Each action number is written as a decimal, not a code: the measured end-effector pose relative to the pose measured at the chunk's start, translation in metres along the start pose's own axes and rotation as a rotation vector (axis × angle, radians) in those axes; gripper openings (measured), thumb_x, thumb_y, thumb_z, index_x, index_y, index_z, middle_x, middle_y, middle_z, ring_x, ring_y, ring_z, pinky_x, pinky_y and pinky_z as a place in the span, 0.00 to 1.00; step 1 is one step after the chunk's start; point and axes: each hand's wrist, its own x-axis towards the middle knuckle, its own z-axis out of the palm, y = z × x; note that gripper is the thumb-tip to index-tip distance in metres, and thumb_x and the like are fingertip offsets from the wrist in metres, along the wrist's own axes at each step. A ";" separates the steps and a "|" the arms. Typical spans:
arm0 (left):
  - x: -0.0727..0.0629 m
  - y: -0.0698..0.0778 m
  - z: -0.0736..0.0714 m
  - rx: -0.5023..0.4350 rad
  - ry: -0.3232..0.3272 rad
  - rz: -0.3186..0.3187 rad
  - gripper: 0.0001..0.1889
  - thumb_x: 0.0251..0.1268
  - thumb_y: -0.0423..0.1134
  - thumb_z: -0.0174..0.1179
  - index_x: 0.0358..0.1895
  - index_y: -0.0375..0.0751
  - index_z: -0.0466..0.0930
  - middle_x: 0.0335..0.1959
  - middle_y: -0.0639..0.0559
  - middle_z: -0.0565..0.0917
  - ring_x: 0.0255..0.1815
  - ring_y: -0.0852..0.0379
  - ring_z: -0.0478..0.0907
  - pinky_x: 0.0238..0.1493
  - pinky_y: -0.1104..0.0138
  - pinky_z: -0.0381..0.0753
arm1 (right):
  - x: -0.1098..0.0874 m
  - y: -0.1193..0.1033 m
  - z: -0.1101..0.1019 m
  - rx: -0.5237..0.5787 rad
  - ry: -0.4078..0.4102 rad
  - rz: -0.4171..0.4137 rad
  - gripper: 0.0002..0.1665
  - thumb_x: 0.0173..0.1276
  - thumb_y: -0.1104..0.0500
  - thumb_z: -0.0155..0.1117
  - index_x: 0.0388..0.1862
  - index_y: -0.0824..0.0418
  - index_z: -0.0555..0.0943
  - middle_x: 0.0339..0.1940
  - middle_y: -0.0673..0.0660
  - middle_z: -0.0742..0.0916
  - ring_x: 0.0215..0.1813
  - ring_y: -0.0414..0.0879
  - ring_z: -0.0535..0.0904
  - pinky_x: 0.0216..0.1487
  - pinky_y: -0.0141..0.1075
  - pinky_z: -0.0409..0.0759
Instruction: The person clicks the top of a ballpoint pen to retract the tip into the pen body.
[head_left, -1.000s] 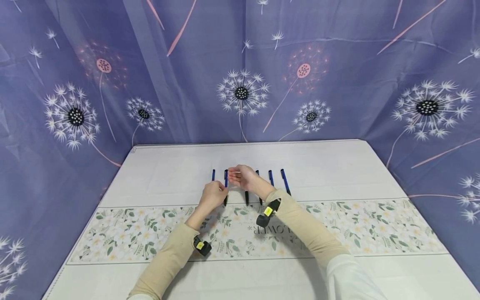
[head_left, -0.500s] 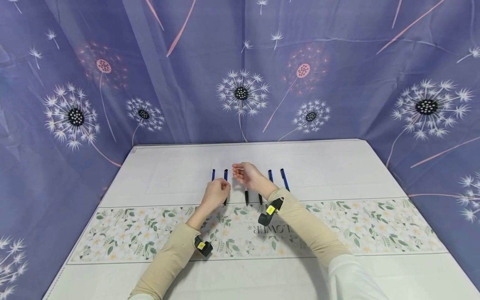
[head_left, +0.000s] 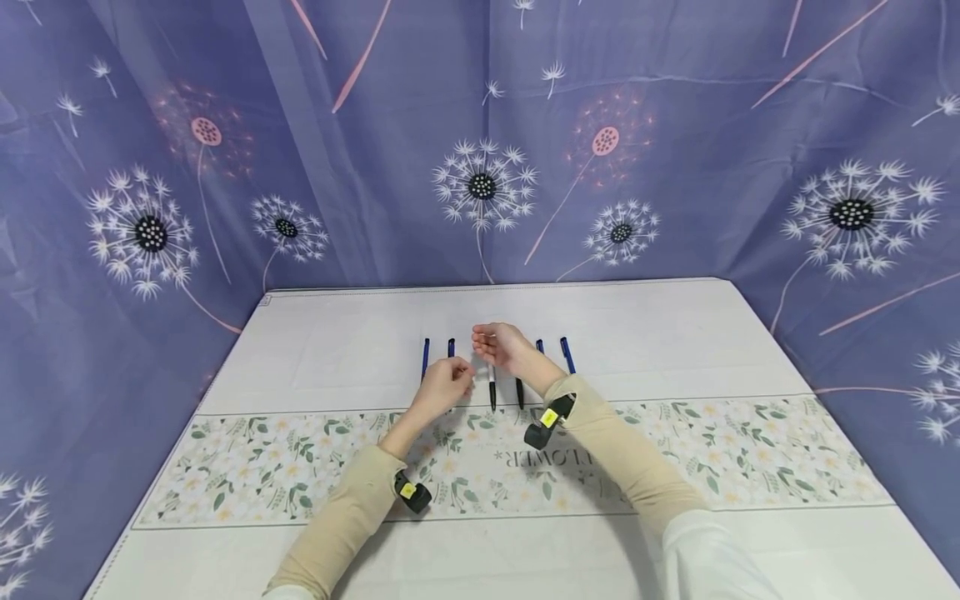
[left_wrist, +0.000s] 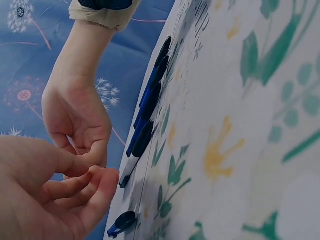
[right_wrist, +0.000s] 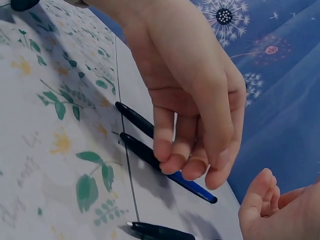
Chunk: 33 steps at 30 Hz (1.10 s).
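Note:
My left hand (head_left: pixel 446 387) hovers near the second pen from the left, a blue pen (head_left: pixel 451 347) it partly hides. Its fingers are loosely bent, and nothing shows between them in the left wrist view. Just right of it, my right hand (head_left: pixel 506 348) is over the middle of the row, fingers relaxed and holding nothing visible. Below the right hand lie a white pen with a black grip (head_left: pixel 492 390) and another pen (head_left: pixel 520 393) showing its black end. The right wrist view has a blue-barrelled pen (right_wrist: pixel 192 186) under the right fingertips.
A blue pen (head_left: pixel 425 357) lies at the row's left end. Two more blue pens, an inner one (head_left: pixel 540 345) and an outer one (head_left: pixel 567 355), lie right of my right hand. The white tablecloth (head_left: pixel 337 333) has a floral band; a purple dandelion curtain (head_left: pixel 390 167) stands behind.
My left hand has shifted right, from over the second pen toward the white one. The right hand has drifted right and slightly away from me. The pens appear to lie where they were.

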 end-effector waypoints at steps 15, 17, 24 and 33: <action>0.001 0.006 0.010 -0.102 -0.030 -0.108 0.11 0.73 0.34 0.51 0.47 0.29 0.79 0.33 0.38 0.84 0.29 0.55 0.83 0.34 0.66 0.88 | 0.000 -0.007 -0.012 -0.077 0.062 -0.049 0.13 0.76 0.62 0.45 0.52 0.67 0.73 0.28 0.51 0.80 0.28 0.39 0.77 0.30 0.22 0.79; 0.001 0.006 0.011 -0.104 -0.029 -0.118 0.11 0.73 0.33 0.51 0.47 0.28 0.79 0.33 0.37 0.84 0.29 0.55 0.83 0.34 0.66 0.88 | 0.000 -0.006 -0.013 -0.094 0.071 -0.052 0.19 0.76 0.61 0.45 0.60 0.70 0.71 0.29 0.51 0.80 0.28 0.38 0.77 0.31 0.22 0.79; 0.001 0.008 0.014 -0.076 -0.033 -0.152 0.11 0.71 0.32 0.51 0.48 0.28 0.78 0.34 0.37 0.84 0.30 0.52 0.84 0.33 0.65 0.88 | -0.002 -0.006 -0.018 -0.133 0.095 -0.069 0.26 0.76 0.61 0.44 0.69 0.73 0.63 0.30 0.50 0.80 0.31 0.38 0.78 0.35 0.22 0.80; 0.004 0.008 0.020 -0.084 -0.072 -0.199 0.11 0.67 0.32 0.55 0.49 0.28 0.76 0.32 0.39 0.86 0.23 0.57 0.83 0.28 0.67 0.87 | -0.002 -0.008 -0.021 -0.189 0.118 -0.072 0.26 0.79 0.61 0.38 0.70 0.72 0.63 0.41 0.56 0.78 0.38 0.41 0.78 0.42 0.24 0.82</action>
